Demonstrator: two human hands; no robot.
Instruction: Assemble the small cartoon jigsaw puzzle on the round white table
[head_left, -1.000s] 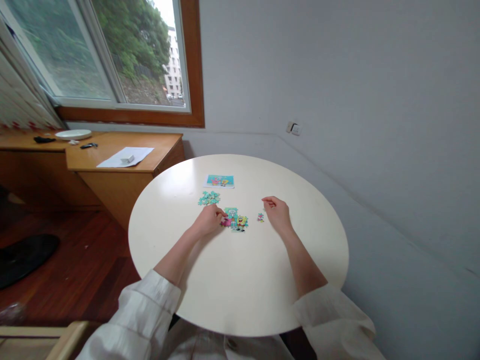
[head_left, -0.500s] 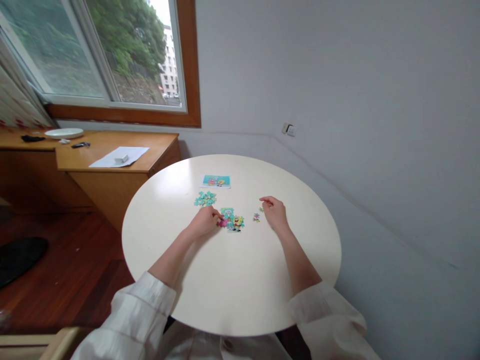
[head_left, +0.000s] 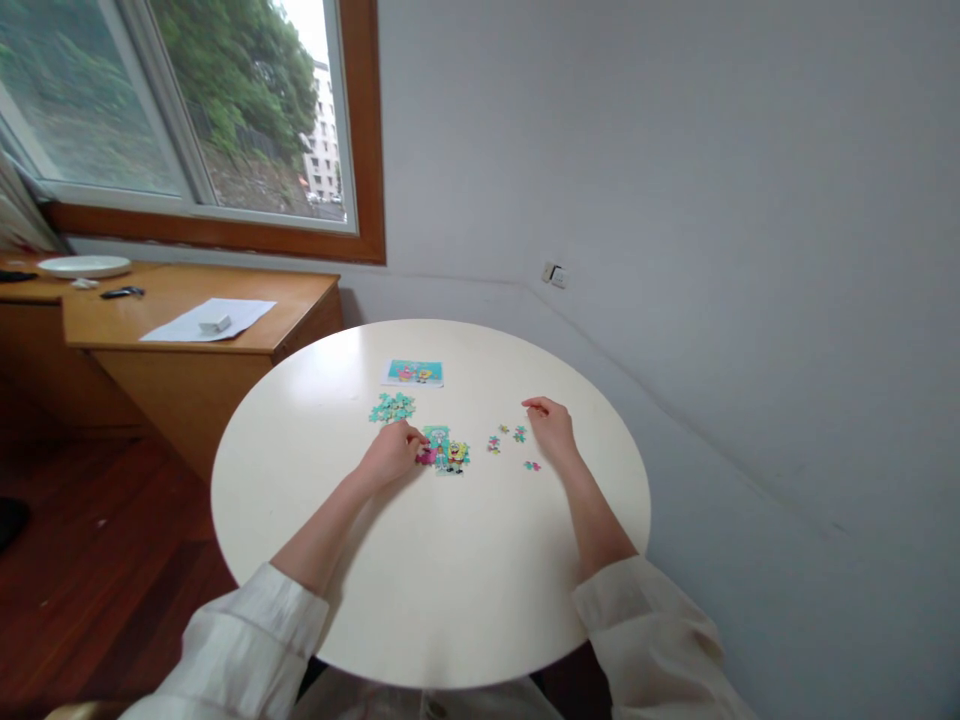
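Head view, near to far: white sleeves at the near rim of the round table [head_left: 420, 590], both bare forearms flat on the top and converging on the puzzle. Left hand [head_left: 390, 457] is palm-down, fingers curled, tips touching the pink left edge of the assembled puzzle section [head_left: 448, 453]; can't tell if it pinches a piece or just presses. Right hand [head_left: 553, 430] rests on its outer edge, fingers loosely curled, thumb and forefinger nearly closed at the far tip; can't tell if anything sits between them, too small. Risks as I judge them: the section is small and lies loose on a glossy top, so a sideways push from the left fingertips could slide it or pop a joint. The scattered loose pieces [head_left: 504, 438] lie just left of the right hand, plus a single piece [head_left: 532, 466] right by the wrist, so a forearm sweep could drag them, possibly toward the table edge. Beyond the left hand, the teal piece pile [head_left: 391, 407] is near enough to get knocked by the knuckles. Past that, the reference picture card [head_left: 412, 373] lies flat, apart from everything. Far left: wooden desk [head_left: 247, 345] with a paper sheet [head_left: 210, 318] and a plate [head_left: 84, 266], well clear.
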